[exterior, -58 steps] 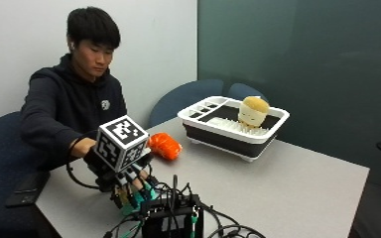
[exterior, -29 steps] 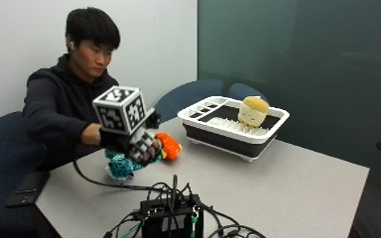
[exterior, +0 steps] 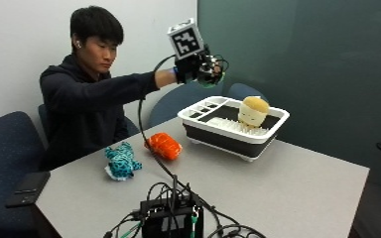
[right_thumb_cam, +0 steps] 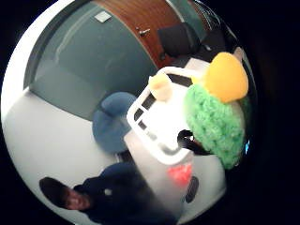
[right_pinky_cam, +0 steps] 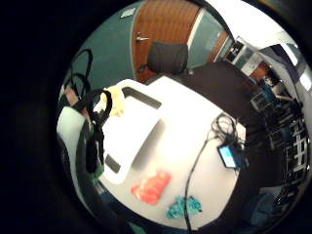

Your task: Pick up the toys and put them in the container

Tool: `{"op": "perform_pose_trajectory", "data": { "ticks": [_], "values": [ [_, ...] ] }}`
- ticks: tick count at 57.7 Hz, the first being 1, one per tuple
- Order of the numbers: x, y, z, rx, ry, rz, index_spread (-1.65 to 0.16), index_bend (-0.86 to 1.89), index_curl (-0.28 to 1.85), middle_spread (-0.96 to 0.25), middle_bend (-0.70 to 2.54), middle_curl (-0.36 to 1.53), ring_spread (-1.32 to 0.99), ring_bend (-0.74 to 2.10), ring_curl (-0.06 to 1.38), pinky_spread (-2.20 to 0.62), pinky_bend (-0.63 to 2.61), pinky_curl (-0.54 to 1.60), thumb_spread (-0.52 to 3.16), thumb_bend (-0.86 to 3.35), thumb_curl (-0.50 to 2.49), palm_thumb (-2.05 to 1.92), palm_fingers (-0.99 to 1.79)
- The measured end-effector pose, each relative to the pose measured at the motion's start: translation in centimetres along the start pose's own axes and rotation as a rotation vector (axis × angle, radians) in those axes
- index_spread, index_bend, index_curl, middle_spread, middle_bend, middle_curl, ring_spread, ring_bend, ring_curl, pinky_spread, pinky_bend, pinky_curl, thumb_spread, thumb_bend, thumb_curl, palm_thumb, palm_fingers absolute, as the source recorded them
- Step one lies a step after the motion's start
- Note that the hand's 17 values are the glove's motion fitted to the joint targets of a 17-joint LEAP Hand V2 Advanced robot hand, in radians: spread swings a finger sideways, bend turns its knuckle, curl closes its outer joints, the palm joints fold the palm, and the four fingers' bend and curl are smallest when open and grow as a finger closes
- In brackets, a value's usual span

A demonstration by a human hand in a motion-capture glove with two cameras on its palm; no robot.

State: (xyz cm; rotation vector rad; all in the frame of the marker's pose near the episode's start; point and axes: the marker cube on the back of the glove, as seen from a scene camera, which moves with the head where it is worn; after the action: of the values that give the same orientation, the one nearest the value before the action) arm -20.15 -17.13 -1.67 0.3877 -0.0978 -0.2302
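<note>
- Nearest the camera sits a black electronics box (exterior: 170,219) with a tangle of cables on the grey table (exterior: 296,188).
- Next you've got a teal spotted plush toy (exterior: 120,162) lying on the table, and just beside it an orange plush toy (exterior: 164,146); neither one is touched.
- Beyond them stands the white-and-black dish-rack container (exterior: 233,126), with a cream, yellow-topped plush toy (exterior: 252,111) upright inside.
- Up above the container's near end, your black-gloved right hand (exterior: 197,69) is raised on an outstretched arm, fingers curled round a green knitted toy with a yellow top (right_thumb_cam: 218,108).
- A dark phone (exterior: 25,188) lies at the table's edge by the blue chair (exterior: 5,163).
</note>
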Motion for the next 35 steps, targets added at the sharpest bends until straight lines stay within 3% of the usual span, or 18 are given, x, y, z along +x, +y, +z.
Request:
{"op": "perform_pose_trajectory", "data": {
  "ticks": [3, 8, 9, 11, 13, 20, 27, 32, 35],
  "values": [
    [-1.1, -1.1, 3.2, -0.035, 0.086, 0.010, -0.30, 0.46, 0.27, -0.16, 0.77, 0.69, -0.31, 1.10, 0.59, -0.40, 1.20, 0.47, 0.61, 0.01, 0.83, 0.76, 1.01],
    [-1.5, -1.5, 6.4, -0.148, 0.096, 0.012, -0.28, 0.19, 0.24, -0.18, 0.63, 0.67, -0.30, 1.12, 0.60, -0.40, 1.30, 0.51, 0.84, 0.00, 0.79, 0.72, 0.68],
    [-1.3, -1.5, 6.7, -0.183, 0.088, 0.019, -0.28, 0.08, 0.21, -0.17, 0.53, 0.63, -0.31, 1.05, 0.58, -0.40, 1.31, 0.50, 0.90, -0.03, 0.75, 0.66, 0.36],
    [-1.3, -1.1, 7.3, -0.244, 0.080, -0.004, -0.26, 0.13, 0.26, -0.13, 0.38, 0.61, -0.27, 0.91, 0.60, -0.34, 1.32, 0.55, 0.95, -0.09, 0.69, 0.53, -0.21],
    [-1.9, -0.5, 7.6, -0.280, 0.071, -0.053, -0.25, 0.12, 0.24, -0.09, 0.28, 0.56, -0.21, 0.72, 0.53, -0.27, 1.28, 0.52, 0.98, -0.11, 0.64, 0.41, -0.41],
    [1.1, 0.6, 4.1, -0.280, -0.021, 0.010, -0.22, 0.07, 0.19, -0.02, 0.13, 0.46, -0.13, 0.45, 0.37, -0.15, 1.18, 0.41, 1.06, -0.06, 0.54, 0.25, -0.35],
    [4.5, 3.7, 0.4, -0.303, -0.065, 0.034, -0.21, 0.09, 0.19, 0.00, 0.16, 0.42, -0.08, 0.37, 0.33, -0.09, 1.11, 0.37, 1.12, -0.02, 0.48, 0.22, -0.25],
    [4.9, 8.6, 0.0, -0.383, -0.020, -0.084, -0.21, 0.09, 0.18, 0.00, 0.16, 0.40, -0.06, 0.35, 0.32, -0.08, 1.09, 0.35, 1.15, -0.02, 0.45, 0.22, -0.21],
    [7.1, 10.5, -0.5, -0.421, -0.003, -0.047, -0.21, 0.09, 0.18, 0.00, 0.17, 0.40, -0.06, 0.34, 0.32, -0.07, 1.08, 0.35, 1.17, -0.02, 0.44, 0.21, -0.20]
  ]
}}
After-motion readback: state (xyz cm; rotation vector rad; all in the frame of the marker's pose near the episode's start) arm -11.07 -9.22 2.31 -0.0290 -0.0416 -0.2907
